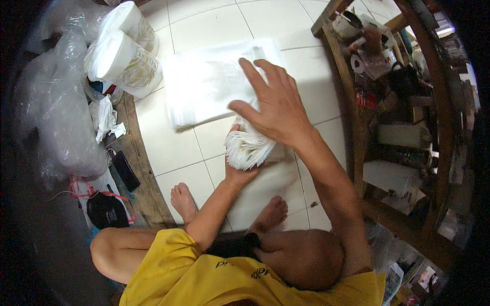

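Note:
My left hand (239, 172) is closed around a folded bundle of thin white sheets (248, 149), whose many layered edges fan toward me. Whether the sheets are plastic or paper I cannot tell. Over the far end of that bundle, my right hand (278, 104) is spread with thumb and fingers apart, hiding part of it. Its fingertips reach above the right side of a flat stack of whitish, see-through plastic bags (199, 84) on the floor. Glare washes out much of the stack's top.
Pale tiles (176, 176) make up the floor, where my bare feet rest. Two white tubs (125, 64) and clear plastic wrapping (66, 112) stand at the left. A phone (124, 171) lies on a wooden board (145, 173). At the right rises a cluttered wooden shelf (352, 117).

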A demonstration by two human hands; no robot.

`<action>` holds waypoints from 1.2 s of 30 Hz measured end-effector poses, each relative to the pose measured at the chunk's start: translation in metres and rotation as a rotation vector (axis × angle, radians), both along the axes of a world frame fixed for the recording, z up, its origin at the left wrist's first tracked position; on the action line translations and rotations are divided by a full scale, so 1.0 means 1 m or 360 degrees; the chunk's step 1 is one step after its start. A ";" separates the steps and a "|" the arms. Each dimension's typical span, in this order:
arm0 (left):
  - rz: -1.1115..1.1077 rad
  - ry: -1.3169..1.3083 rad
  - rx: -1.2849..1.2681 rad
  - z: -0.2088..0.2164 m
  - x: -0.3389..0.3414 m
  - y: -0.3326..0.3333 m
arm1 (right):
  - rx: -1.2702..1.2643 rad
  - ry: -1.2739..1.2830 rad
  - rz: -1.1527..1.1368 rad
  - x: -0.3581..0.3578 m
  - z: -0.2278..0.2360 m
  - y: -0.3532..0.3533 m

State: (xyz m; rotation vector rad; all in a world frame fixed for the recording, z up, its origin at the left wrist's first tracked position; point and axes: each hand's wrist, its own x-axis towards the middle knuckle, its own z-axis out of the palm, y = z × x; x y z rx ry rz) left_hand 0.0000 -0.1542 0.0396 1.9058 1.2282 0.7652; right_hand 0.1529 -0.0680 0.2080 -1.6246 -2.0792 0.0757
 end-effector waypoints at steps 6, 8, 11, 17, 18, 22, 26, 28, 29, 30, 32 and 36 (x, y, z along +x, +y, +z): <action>0.0031 -0.0033 0.0295 0.034 0.000 0.013 | -0.0250 0.1382 -0.0284 0.031 -0.079 -0.102; 0.0092 -0.0258 0.0118 0.031 0.001 0.006 | -0.0451 0.1151 -0.0170 0.024 -0.136 -0.134; 0.0183 -0.0605 -0.0372 0.020 0.000 0.010 | -0.0277 0.1289 -0.0145 0.007 -0.175 -0.124; 0.0177 -0.0296 -0.0587 0.064 -0.009 0.035 | -0.0325 0.1157 -0.0168 0.024 -0.143 -0.106; 0.0115 -0.0251 -0.0613 0.065 -0.014 0.035 | -0.0399 0.1185 -0.0173 0.019 -0.144 -0.109; 0.0228 -0.0049 -0.0818 0.095 -0.031 0.006 | -0.0917 0.1075 -0.0179 -0.006 -0.125 -0.153; 0.0490 0.0054 -0.1279 0.041 -0.070 -0.023 | -0.1335 0.1306 0.0018 -0.036 -0.150 -0.187; 0.0515 0.0085 -0.1397 0.059 -0.058 -0.017 | -0.1357 0.1250 -0.0005 -0.040 -0.153 -0.190; 0.0523 0.0103 -0.1459 0.073 -0.049 -0.013 | -0.1352 0.1340 -0.0034 -0.037 -0.151 -0.189; 0.0469 0.0195 -0.1463 0.093 -0.038 -0.010 | -0.1360 0.1432 -0.0053 -0.033 -0.144 -0.187; 0.0240 0.0051 -0.1348 0.100 -0.025 -0.008 | -0.1337 0.1497 -0.0069 -0.018 -0.137 -0.183; 0.0021 -0.0260 -0.1832 0.122 0.012 -0.005 | -0.1049 0.1737 -0.0241 0.018 -0.109 -0.182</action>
